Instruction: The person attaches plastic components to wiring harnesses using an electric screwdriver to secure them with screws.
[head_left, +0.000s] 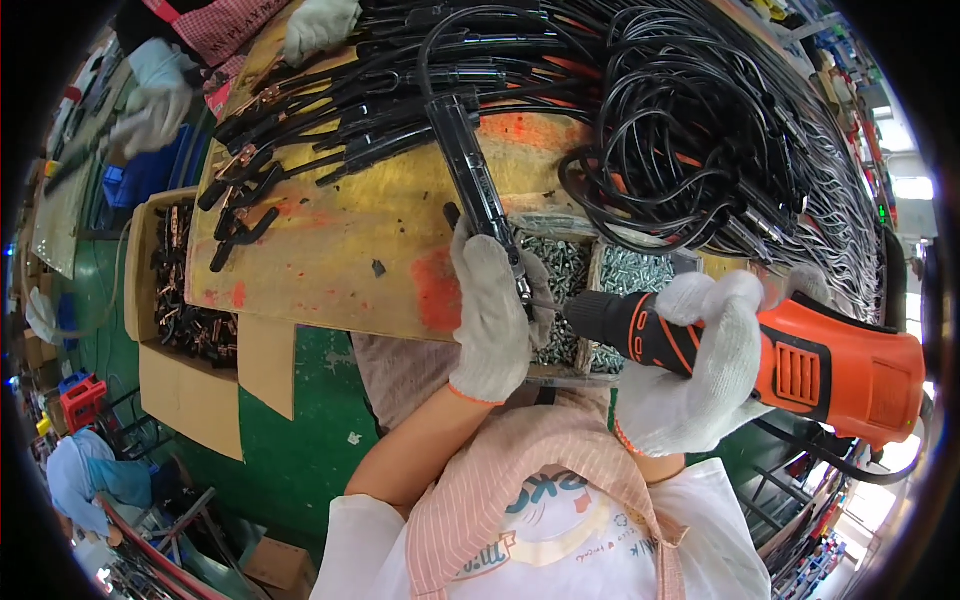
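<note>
My gloved left hand (490, 320) is closed around the lower end of a black welding electrode holder (473, 175). The holder slants over the front of the table, and a black cable loops away from its far end. My gloved right hand (705, 365) grips an orange and black power screwdriver (845, 365) lying level from the right. Its thin bit (548, 304) points left and meets the holder's near end beside my left fingers; whether it sits in a screw is too small to tell. Under the hands stand a tray of screws (560, 270) and a second tray of paler screws (635, 270).
The yellow, red-stained table (330, 255) carries more black holders (375, 145) and a heap of coiled black cable (680, 130). A cardboard box (185, 385) of copper-coloured and black parts stands left. Another person's gloved hand (150, 115) shows at the far left.
</note>
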